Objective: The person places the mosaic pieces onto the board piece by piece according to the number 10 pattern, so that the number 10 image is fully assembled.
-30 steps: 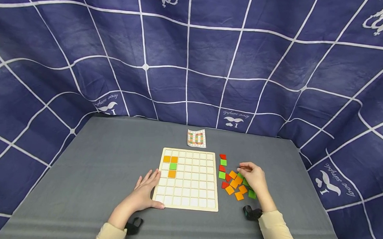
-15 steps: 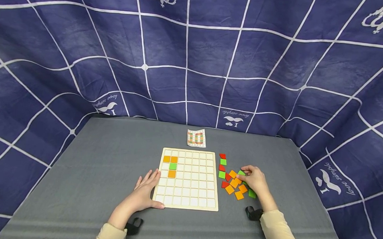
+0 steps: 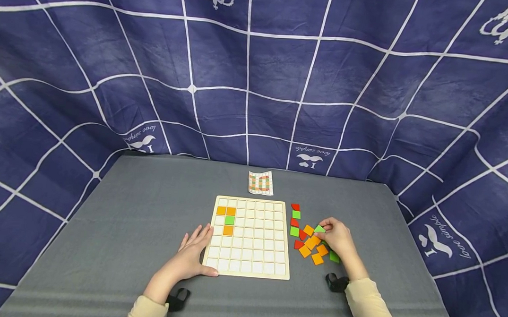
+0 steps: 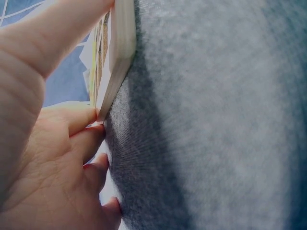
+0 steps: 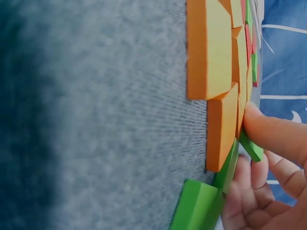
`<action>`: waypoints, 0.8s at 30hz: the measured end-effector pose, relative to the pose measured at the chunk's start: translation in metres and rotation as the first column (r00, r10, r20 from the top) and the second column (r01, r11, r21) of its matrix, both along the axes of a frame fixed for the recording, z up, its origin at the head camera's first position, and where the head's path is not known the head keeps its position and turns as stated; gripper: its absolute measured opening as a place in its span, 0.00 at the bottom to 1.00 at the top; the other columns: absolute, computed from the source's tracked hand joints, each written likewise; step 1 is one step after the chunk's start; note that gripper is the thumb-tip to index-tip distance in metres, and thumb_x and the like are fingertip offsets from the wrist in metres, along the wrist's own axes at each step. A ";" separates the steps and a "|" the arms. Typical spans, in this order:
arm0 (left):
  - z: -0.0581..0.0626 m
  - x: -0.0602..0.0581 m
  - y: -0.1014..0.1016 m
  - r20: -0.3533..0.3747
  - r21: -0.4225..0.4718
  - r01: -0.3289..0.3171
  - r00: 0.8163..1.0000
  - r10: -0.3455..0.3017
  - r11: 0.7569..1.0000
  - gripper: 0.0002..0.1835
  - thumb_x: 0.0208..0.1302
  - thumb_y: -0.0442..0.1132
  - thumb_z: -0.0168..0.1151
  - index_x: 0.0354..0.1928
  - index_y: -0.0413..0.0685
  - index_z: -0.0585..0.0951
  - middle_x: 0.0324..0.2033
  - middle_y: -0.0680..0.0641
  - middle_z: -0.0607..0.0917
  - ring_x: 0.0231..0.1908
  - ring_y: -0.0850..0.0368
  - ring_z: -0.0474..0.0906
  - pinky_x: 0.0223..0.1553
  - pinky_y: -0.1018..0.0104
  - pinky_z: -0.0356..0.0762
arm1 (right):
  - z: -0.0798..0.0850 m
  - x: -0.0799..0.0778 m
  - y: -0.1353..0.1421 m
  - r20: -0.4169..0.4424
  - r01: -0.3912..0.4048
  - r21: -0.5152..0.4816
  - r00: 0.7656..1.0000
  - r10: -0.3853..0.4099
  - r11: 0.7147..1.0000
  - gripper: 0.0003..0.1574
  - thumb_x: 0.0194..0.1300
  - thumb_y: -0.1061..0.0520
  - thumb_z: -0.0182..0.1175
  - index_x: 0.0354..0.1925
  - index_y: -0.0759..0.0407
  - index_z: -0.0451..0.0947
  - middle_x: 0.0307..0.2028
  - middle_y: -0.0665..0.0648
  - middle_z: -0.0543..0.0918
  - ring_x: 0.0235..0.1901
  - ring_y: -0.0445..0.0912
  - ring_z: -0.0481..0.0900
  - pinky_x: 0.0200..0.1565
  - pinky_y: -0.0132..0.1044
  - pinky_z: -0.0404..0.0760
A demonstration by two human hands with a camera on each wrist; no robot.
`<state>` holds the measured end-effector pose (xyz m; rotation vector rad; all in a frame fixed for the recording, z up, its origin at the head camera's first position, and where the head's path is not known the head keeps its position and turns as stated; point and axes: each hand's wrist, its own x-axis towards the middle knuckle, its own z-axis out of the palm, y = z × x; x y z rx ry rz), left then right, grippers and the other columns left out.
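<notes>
A pale wooden grid board (image 3: 254, 253) lies on the grey table, with three orange tiles and one green tile (image 3: 229, 220) in its upper left cells. My left hand (image 3: 190, 257) rests at the board's lower left corner, fingers spread along the left edge and thumb at the front edge. The left wrist view shows this hand (image 4: 53, 153) against the board's side (image 4: 122, 43). Beside a loose pile of tiles, my right hand (image 3: 337, 237) pinches a green tile (image 3: 320, 229). In the right wrist view the thumb presses that green tile (image 5: 251, 146), other fingers curled behind.
Orange tiles (image 3: 305, 251), red tiles (image 3: 298, 245) and more green ones (image 3: 334, 257) lie scattered right of the board. Red and green tiles (image 3: 295, 214) form a column along its right edge. A printed pattern card (image 3: 261, 183) lies behind the board. A blue curtain (image 3: 257, 73) hangs beyond.
My right hand has shifted slightly right and its fingers have come onto a green tile in the pile, which now shows at the fingertips. My left hand and the board have stayed put.
</notes>
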<state>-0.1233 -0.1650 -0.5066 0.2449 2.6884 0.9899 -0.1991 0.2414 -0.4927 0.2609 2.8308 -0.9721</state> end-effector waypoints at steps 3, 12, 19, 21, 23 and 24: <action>0.000 0.000 0.000 0.008 0.003 0.001 1.000 -0.001 1.000 0.67 0.33 0.49 0.84 0.76 0.39 0.55 0.77 0.40 0.52 0.77 0.37 0.41 0.73 0.35 0.33 | -0.002 0.002 0.001 -0.031 0.001 -0.028 1.000 -0.001 1.000 0.16 0.57 0.60 0.71 0.44 0.63 0.81 0.39 0.60 0.83 0.37 0.50 0.81 0.40 0.45 0.81; 0.001 0.001 0.000 0.013 0.013 -0.001 1.000 0.000 1.000 0.67 0.33 0.49 0.84 0.76 0.38 0.55 0.77 0.39 0.52 0.77 0.36 0.41 0.73 0.35 0.33 | -0.002 0.004 0.008 -0.073 0.052 -0.155 0.995 -0.064 0.986 0.20 0.59 0.58 0.71 0.50 0.62 0.82 0.40 0.58 0.85 0.34 0.41 0.82 0.36 0.31 0.79; 0.001 0.001 0.000 0.013 0.008 -0.001 1.000 0.001 1.000 0.67 0.33 0.49 0.84 0.76 0.39 0.55 0.77 0.39 0.52 0.77 0.37 0.40 0.73 0.35 0.33 | 0.005 0.006 -0.008 -0.079 0.080 -0.280 0.991 -0.106 0.957 0.22 0.58 0.55 0.72 0.49 0.63 0.82 0.39 0.57 0.88 0.31 0.33 0.83 0.34 0.27 0.81; 0.001 0.001 0.000 0.014 0.010 -0.001 1.000 0.001 1.000 0.67 0.33 0.49 0.84 0.76 0.39 0.55 0.77 0.39 0.52 0.77 0.37 0.40 0.73 0.35 0.33 | 0.006 0.006 -0.015 -0.074 0.078 -0.321 0.991 -0.107 0.944 0.21 0.58 0.55 0.72 0.49 0.63 0.82 0.38 0.57 0.88 0.31 0.35 0.84 0.34 0.28 0.82; 0.001 0.001 0.000 0.012 0.012 0.000 1.000 0.000 1.000 0.67 0.33 0.49 0.84 0.76 0.39 0.55 0.77 0.39 0.52 0.77 0.37 0.40 0.73 0.35 0.33 | 0.008 0.006 -0.024 -0.065 0.079 -0.357 0.992 -0.109 0.931 0.21 0.59 0.55 0.71 0.48 0.63 0.82 0.38 0.56 0.88 0.32 0.36 0.84 0.35 0.30 0.82; 0.001 0.001 0.000 0.011 0.012 0.000 1.000 -0.001 1.000 0.67 0.33 0.50 0.84 0.76 0.39 0.55 0.77 0.39 0.52 0.77 0.37 0.40 0.73 0.35 0.33 | 0.009 0.006 -0.029 -0.058 0.079 -0.373 0.992 -0.108 0.924 0.21 0.59 0.55 0.71 0.48 0.63 0.82 0.38 0.56 0.88 0.32 0.37 0.84 0.36 0.30 0.83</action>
